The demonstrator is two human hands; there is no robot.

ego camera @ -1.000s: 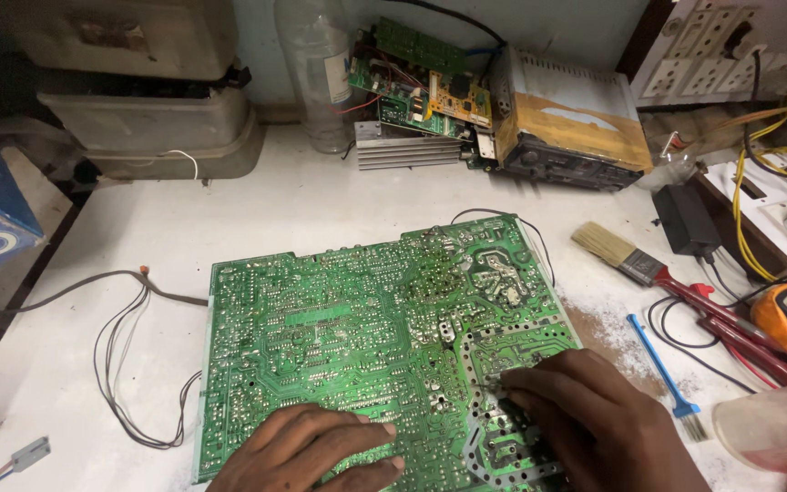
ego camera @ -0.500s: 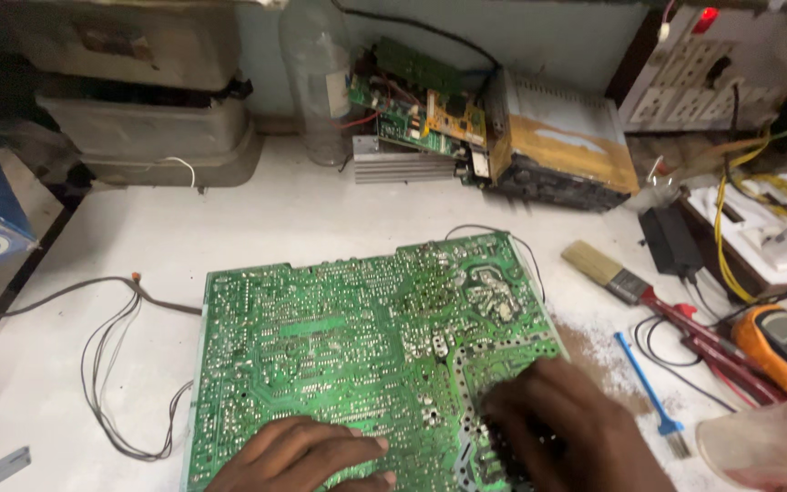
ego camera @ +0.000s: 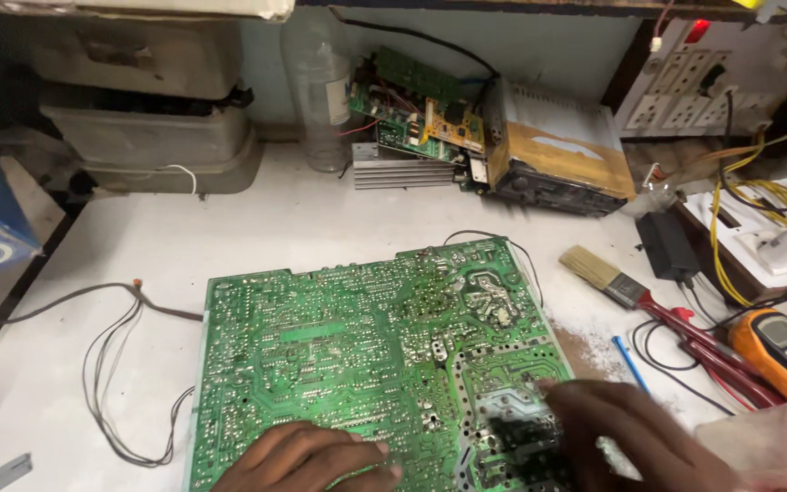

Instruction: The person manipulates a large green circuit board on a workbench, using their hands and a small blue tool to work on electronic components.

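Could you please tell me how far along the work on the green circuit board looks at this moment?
Done: the green circuit board lies solder side up, dust beside it. In hand: the left hand presses its near edge while the blurred right hand works the lower right corner. Left: the paintbrush and multimeter lie unused.
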